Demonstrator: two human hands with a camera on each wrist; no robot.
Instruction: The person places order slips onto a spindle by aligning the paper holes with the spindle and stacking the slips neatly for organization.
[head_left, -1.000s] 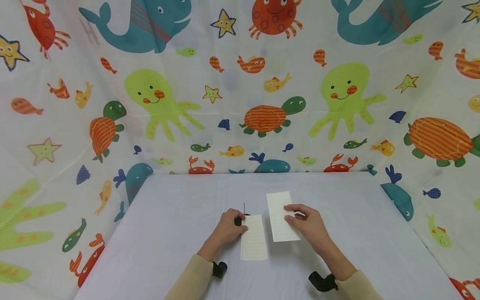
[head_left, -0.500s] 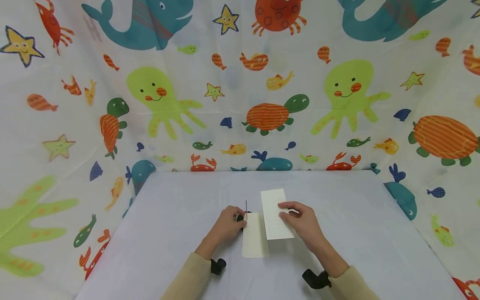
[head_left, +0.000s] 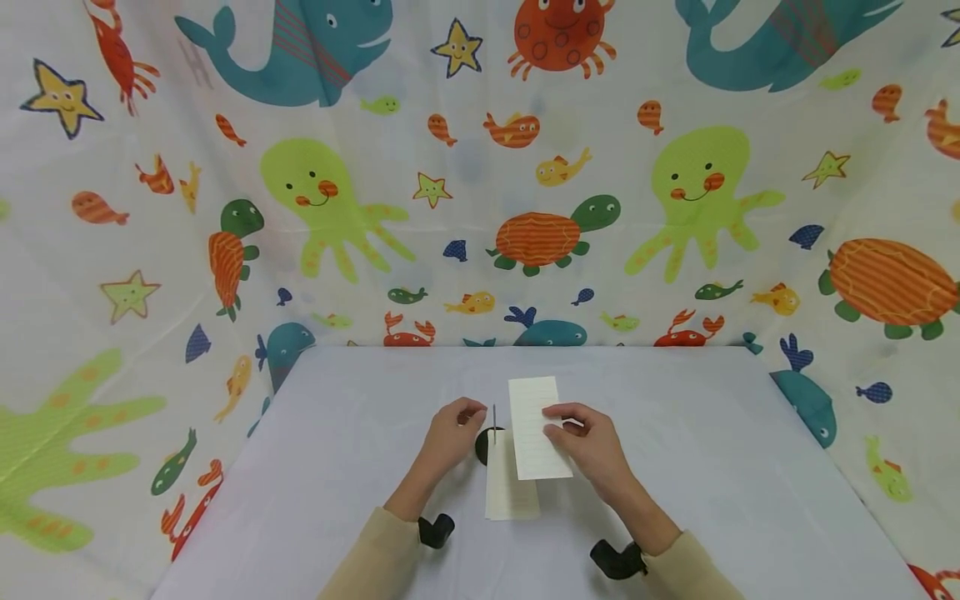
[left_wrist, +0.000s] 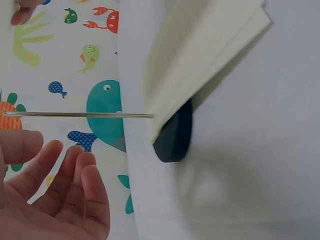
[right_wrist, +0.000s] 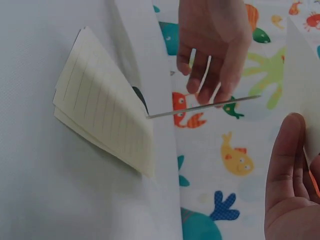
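Right hand (head_left: 588, 442) pinches a lined slip (head_left: 536, 425), raised just right of the upright spike (head_left: 494, 414); the slip's long axis runs away from the person. Left hand (head_left: 450, 429) hovers relaxed, fingers apart, left of the spike. Impaled slips (head_left: 510, 487) lie beneath.

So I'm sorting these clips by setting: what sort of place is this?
Probably a staged tabletop booth, not a lived-in room: a plain white table enclosed on three sides by a sea-animal curtain, with only a paper spike, lined slips and two hands at work.
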